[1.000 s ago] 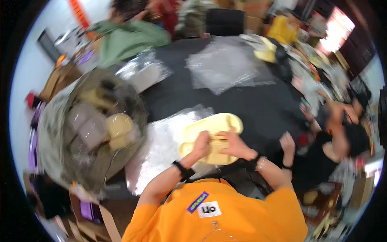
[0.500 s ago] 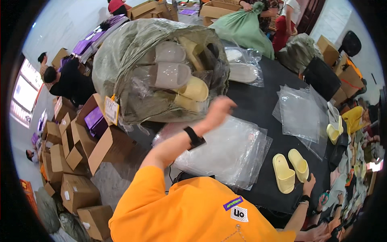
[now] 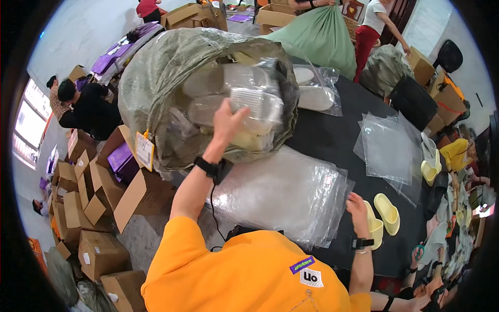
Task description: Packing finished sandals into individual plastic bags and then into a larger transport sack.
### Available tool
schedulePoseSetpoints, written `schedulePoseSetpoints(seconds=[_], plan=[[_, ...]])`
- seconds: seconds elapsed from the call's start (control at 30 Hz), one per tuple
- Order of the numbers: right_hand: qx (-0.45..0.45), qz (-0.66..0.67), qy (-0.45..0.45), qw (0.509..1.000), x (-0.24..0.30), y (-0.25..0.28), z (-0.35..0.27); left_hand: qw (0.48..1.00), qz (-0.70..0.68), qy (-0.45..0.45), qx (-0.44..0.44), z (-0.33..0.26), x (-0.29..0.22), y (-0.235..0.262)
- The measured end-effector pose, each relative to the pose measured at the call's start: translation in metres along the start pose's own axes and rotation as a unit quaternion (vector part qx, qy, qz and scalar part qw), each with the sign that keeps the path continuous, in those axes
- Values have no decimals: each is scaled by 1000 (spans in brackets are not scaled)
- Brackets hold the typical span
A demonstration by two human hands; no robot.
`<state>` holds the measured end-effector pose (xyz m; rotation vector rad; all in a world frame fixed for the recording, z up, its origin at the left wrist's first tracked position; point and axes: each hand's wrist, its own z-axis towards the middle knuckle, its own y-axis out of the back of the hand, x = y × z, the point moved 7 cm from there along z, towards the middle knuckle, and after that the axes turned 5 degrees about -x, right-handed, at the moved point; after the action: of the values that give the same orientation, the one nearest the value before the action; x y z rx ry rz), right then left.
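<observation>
My left hand (image 3: 227, 122) is at the mouth of a large grey-green woven sack (image 3: 150, 88). Its fingers are closed on a clear-bagged pair of pale slippers (image 3: 252, 106), blurred by motion. Other bagged slippers lie inside the sack, partly hidden. At the right edge of a stack of clear plastic bags (image 3: 280, 192), my right hand (image 3: 356, 210) has its fingers curled against a bag's edge. Two pale yellow slippers (image 3: 387, 214) stand on the black table beside that hand, which partly covers the nearer one.
Another bagged white pair (image 3: 316, 96) lies beyond the sack. More clear bags (image 3: 390, 148) sit at the right. Cardboard boxes (image 3: 104, 252) crowd the floor at left. People work around the room; one handles a green sack (image 3: 322, 39) at the back.
My left hand has moved left to the sack's mouth and now holds bagged slippers. My right hand has left the yellow slippers and moved left to the plastic bags' edge.
</observation>
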<state>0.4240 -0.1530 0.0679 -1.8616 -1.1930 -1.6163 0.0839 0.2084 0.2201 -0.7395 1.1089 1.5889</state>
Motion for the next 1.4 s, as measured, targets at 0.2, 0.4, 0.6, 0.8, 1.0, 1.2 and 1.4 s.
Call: schedulePoseSetpoints(seconds=[0.2, 0.4, 0.6, 0.8, 1.0, 1.2, 1.4], plan=[[117, 390, -100, 908, 32, -78, -25, 949, 35, 19, 312, -165, -42, -95], [-30, 268, -171, 947, -108, -24, -27, 949, -27, -80, 304, -222, 15, -118], [-99, 106, -227, 963, -122, -9, -53, 877, 57, 173, 446, -241, 89, -125], [-160, 171, -138, 962, -141, -9, -46, 747, -103, 191, 628, -271, 67, -118], [-137, 220, -122, 958, -144, -17, -44, 527, -33, 281, 801, -291, 89, -79], [-124, 81, -163, 975, -138, -4, -59, 818, 99, -168, 541, -236, 89, -150], [-109, -12, -136, 985, -167, 6, -86, 722, 168, -449, 499, -273, 33, -196]])
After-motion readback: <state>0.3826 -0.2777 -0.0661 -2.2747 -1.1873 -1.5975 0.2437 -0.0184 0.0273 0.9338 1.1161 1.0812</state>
